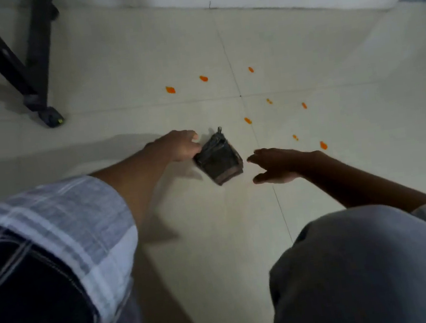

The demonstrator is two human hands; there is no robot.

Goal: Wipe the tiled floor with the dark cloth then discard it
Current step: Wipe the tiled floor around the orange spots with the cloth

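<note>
On tiled floor (pixel 299 41): left hand (pixel 177 145) grips dark cloth (pixel 220 160) edge.

I see a dark grey-brown cloth (pixel 220 160), orange spots (pixel 170 89) on the pale cream tiled floor (pixel 331 78), and a blue-white checked sleeve (pixel 53 236).

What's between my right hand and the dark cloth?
Only bare tiled floor, seen in the head view; the open right hand sits just apart from the dark cloth.
</note>
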